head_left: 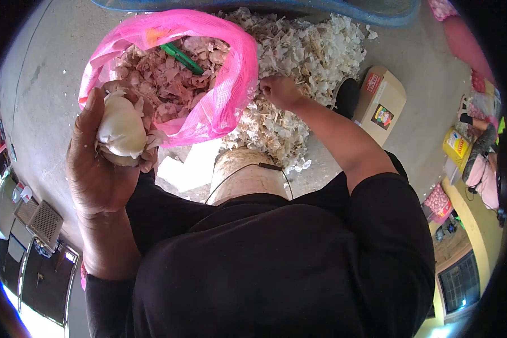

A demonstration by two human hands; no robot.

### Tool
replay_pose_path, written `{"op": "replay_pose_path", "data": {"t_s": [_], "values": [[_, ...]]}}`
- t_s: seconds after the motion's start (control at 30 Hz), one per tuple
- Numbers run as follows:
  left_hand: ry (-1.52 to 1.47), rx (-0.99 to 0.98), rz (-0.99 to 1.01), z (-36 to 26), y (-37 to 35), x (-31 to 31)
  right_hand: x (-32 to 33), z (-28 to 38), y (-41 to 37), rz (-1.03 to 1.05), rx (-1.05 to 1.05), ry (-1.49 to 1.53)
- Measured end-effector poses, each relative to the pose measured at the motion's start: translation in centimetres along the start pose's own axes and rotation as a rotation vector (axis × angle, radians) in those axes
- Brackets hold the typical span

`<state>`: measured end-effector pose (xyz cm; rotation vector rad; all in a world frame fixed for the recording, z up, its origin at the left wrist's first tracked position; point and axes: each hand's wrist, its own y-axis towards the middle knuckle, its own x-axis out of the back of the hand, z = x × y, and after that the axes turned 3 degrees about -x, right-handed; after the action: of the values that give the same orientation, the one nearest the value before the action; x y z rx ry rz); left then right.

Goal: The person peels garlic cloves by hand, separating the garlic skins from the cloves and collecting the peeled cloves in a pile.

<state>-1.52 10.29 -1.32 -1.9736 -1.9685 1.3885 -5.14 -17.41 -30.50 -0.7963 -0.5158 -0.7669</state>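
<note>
A large white garlic bulb (121,125), partly peeled, rests in my left hand (98,160), with the thumb and fingers wrapped round it. Loose skin hangs off its lower right side. Just right of that hand stands a pink mesh sack (238,73) with its rim rolled down, holding garlic and reddish skins. On top of these lies a green object (181,58), perhaps a knife handle. My right hand (280,92) is over a heap of pale garlic skins (315,50), beside the sack's right rim. Its fingers are curled closed; whatever they hold is hidden.
Between my legs is a dirty white bucket (247,176) with a wire handle. A blue tub edge (265,5) crosses the far side. A cardboard box (382,101) and a black shoe (347,97) lie right of the skins. A plastic crate (44,224) stands far left.
</note>
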Motion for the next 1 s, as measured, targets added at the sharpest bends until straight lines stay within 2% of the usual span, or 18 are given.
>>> {"op": "replay_pose_path", "data": {"t_s": [0.07,0.17,0.23,0.3,0.33,0.4,0.43,0.53,0.57,0.67,0.77,0.87,0.9,1.0], "values": [[-0.005,0.007,0.016,0.0,0.1,0.1,-2.2,-1.0,-0.5,0.107,0.060,-0.040],[0.001,0.013,-0.034,0.1,0.1,-0.2,-3.2,1.3,-2.3,0.117,0.339,-0.428],[0.013,0.018,-0.085,0.3,0.2,-0.4,-3.4,3.0,-2.4,0.200,0.263,-0.444],[-0.003,0.035,-0.016,0.6,0.4,-0.3,-3.6,3.7,-1.9,0.205,0.198,-0.441],[-0.009,0.040,0.019,0.6,0.5,-0.3,-3.3,3.7,-1.2,0.319,0.113,-0.395],[0.004,-0.014,-0.220,1.0,0.7,-1.8,-2.3,3.7,0.8,0.544,-0.054,-0.304],[0.008,-0.041,-0.339,1.1,0.6,-2.3,-2.9,3.0,1.3,0.534,0.045,-0.375],[0.010,0.012,-0.173,1.0,0.8,-1.4,-2.9,1.7,1.5,0.452,-0.041,-0.185],[0.027,-0.027,-0.243,1.2,0.7,-1.5,-3.3,1.1,1.9,0.447,-0.307,0.163],[0.063,-0.005,-0.269,1.1,0.7,-1.8,-3.4,-0.4,0.5,0.212,-0.045,-0.030],[0.040,0.002,-0.156,1.1,0.1,-1.3,-1.6,-0.1,0.1,0.149,0.041,-0.200],[0.060,-0.009,-0.072,0.9,-0.2,-1.3,-0.8,-0.8,-0.3,0.067,-0.007,-0.025],[0.067,-0.017,-0.051,0.9,-0.3,-1.5,0.6,0.1,-0.1,0.159,0.005,-0.214],[0.082,-0.042,-0.033,0.9,-0.6,-1.9,3.0,0.5,0.2,0.294,-0.350,0.252]]}}
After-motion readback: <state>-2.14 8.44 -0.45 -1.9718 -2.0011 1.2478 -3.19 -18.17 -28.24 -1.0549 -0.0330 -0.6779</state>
